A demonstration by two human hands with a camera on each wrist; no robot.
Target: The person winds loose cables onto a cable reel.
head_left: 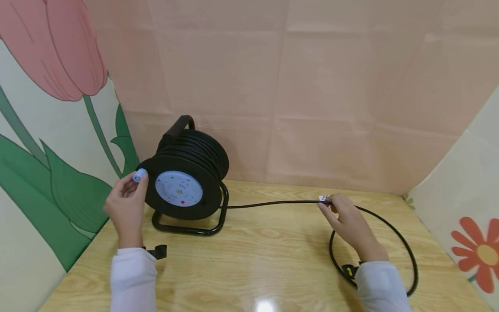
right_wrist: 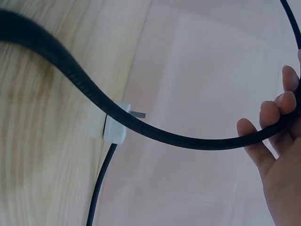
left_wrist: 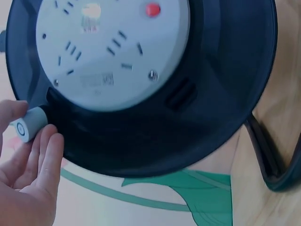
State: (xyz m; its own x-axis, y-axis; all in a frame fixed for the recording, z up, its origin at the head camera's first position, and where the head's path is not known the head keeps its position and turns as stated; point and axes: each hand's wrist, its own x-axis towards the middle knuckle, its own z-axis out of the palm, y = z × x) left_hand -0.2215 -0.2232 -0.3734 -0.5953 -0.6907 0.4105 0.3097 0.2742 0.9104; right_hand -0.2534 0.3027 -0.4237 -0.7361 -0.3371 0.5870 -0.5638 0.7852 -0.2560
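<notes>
A black cable reel (head_left: 187, 212) stands on its tube frame at the left of the table, cable wound round its drum. Its round face holds a pale socket panel (head_left: 179, 189) with a red button. At the face's left edge, my left hand (head_left: 128, 206) pinches the pale winding knob (left_wrist: 32, 124) between thumb and fingers. A black cable (head_left: 273, 202) runs rightward from the drum, fairly straight, to my right hand (head_left: 347, 223), whose curled fingers hold it. Beyond that hand the cable loops on the table. A white plug (right_wrist: 116, 126) with a metal pin shows behind the cable.
The wooden table (head_left: 253, 255) ends at a pink back sheet (head_left: 312, 108). A tulip-printed panel (head_left: 78, 143) rises close to the reel's left, and a flower-printed panel (head_left: 468, 195) bounds the right. The reel's carrying handle (head_left: 177, 128) points up and back.
</notes>
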